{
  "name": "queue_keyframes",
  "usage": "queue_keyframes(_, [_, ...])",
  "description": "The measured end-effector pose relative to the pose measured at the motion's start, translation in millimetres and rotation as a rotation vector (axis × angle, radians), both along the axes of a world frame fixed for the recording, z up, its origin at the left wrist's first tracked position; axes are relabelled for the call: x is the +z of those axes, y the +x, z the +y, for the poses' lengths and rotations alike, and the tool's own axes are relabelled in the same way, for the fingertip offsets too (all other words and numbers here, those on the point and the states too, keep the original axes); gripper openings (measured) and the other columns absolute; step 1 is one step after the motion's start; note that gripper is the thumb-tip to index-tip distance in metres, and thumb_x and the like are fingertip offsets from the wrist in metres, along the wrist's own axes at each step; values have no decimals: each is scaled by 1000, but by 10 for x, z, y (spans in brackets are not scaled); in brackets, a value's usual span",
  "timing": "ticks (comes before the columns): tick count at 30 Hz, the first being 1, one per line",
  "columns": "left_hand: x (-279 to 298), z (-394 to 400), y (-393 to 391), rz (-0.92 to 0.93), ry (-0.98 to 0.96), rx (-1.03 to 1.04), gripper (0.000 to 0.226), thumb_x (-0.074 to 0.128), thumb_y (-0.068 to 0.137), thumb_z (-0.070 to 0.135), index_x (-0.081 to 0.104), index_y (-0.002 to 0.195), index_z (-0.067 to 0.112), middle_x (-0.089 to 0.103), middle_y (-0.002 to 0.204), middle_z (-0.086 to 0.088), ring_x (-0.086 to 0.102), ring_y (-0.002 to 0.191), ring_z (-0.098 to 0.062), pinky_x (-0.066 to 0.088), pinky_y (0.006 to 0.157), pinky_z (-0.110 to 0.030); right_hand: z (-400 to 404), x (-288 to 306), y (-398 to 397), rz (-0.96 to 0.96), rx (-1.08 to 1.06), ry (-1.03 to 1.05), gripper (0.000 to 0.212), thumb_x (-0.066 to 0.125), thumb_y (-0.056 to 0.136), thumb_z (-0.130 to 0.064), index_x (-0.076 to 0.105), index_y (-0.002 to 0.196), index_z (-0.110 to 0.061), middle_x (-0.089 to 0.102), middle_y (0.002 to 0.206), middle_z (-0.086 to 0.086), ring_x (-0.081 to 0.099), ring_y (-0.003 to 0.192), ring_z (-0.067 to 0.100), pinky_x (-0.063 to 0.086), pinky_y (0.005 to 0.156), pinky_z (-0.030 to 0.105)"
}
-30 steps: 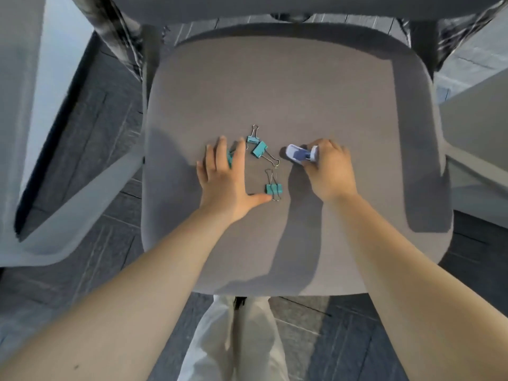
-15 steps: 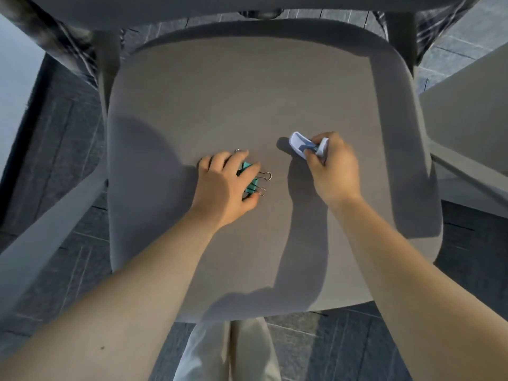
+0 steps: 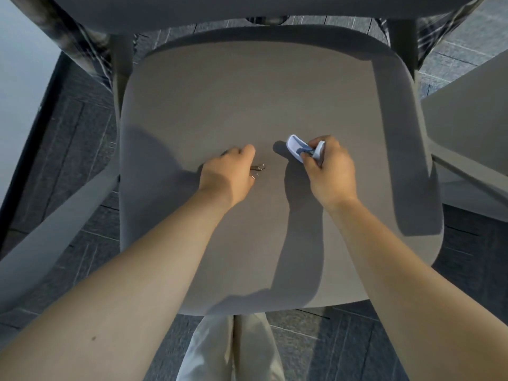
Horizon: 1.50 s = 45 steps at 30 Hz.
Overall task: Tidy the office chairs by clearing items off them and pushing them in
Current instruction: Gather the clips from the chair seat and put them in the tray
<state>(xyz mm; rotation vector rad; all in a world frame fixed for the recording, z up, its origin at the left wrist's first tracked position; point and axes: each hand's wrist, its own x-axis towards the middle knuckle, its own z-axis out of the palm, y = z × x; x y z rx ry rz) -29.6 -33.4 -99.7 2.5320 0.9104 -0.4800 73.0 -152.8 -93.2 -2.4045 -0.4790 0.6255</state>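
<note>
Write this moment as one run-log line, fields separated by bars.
left hand: grips binder clips | right hand: holds pale blue stapler | chair seat: nothing loose visible

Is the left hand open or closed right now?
Closed. The left hand is curled into a fist over the chair seat, with wire clip handles poking out from its grip.

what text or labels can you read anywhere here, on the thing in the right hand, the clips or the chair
None: no readable text in this view.
The pale blue item gripped by the right hand shows no legible marking.
The binder clips in the left hand show only wire handles.
The chair seat is plain grey.
</note>
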Motion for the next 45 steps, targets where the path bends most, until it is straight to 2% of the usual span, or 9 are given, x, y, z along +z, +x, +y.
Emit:
queue_keyframes(7, [238, 277, -208, -75, -198, 361, 13, 53, 83, 9, 45, 86, 20, 61, 96, -15, 57, 94, -35, 45, 80, -35, 29, 167, -70, 10, -2, 36, 20, 51, 91, -13, 55, 106, 0, 59, 98, 11, 48, 87, 26, 30, 67, 22])
queue_keyframes(15, [537, 157, -435, -84, -241, 511, 13, 54, 82, 8, 46, 78, 17, 43, 61, 3, 44, 77, -26, 29, 49, -24, 11, 512, -220, 11, 33, 28, 19, 49, 93, -15, 55, 105, -1, 51, 88, 3, 44, 80, 22, 21, 54, 27])
queue_keyframes(21, [1416, -55, -117, -206, -207, 379, 13, 54, 82, 9, 46, 78, 19, 52, 82, -6, 43, 78, -26, 34, 63, -25, -258, 1339, -106, -45, -23, 55, 12, 53, 90, -13, 53, 90, -2, 51, 81, 5, 45, 76, 23, 26, 54, 30])
queue_keyframes(25, [2078, -272, 251, -300, -248, 223, 34, 53, 82, 8, 34, 57, 21, 47, 66, -4, 43, 75, -27, 27, 47, -22, -616, 1998, -30, -81, -146, 100, 27, 53, 88, -12, 36, 67, -15, 46, 70, -1, 42, 72, 24, 28, 50, 26])
queue_keyframes(28, [2576, -535, 522, -369, -247, 38, 37, 54, 81, 9, 31, 55, 22, 52, 80, -7, 47, 79, -28, 37, 58, -31, -987, 2461, -28, -126, -261, 90, 37, 55, 88, -15, 31, 62, -23, 54, 79, 3, 45, 76, 25, 36, 63, 30])
queue_keyframes(31, [3012, -914, 699, -431, -267, -169, 37, 55, 80, 8, 31, 55, 21, 53, 81, -8, 51, 85, -29, 44, 74, -35, -1429, 2871, -169, -197, -426, 128, 47, 57, 88, -14, 25, 58, -28, 45, 68, -2, 46, 74, 22, 37, 63, 26])
queue_keyframes(33, [3259, -1266, 698, -456, -292, -321, 37, 54, 81, 9, 32, 55, 22, 53, 81, -8, 52, 85, -29, 42, 72, -34, -1796, 3118, -384, -242, -560, 151, 48, 58, 87, -11, 24, 57, -29, 42, 67, -4, 46, 74, 20, 35, 65, 24])
queue_keyframes(39, [3796, -2487, 315, -486, -399, -732, 17, 54, 83, 12, 43, 71, 17, 54, 80, -7, 46, 77, -25, 33, 66, -28, -2927, 3660, -1381, -370, -922, 67, 41, 59, 87, -15, 30, 59, -23, 40, 64, -9, 45, 74, 21, 31, 55, 27])
queue_keyframes(45, [4164, -3774, -406, -458, -510, -1097, 7, 52, 84, 10, 45, 83, 13, 41, 62, 5, 46, 77, -24, 33, 55, -27, -3938, 3956, -2620, -461, -1248, 45, 22, 62, 85, -15, 42, 76, -17, 50, 84, 3, 47, 79, 22, 35, 63, 27])
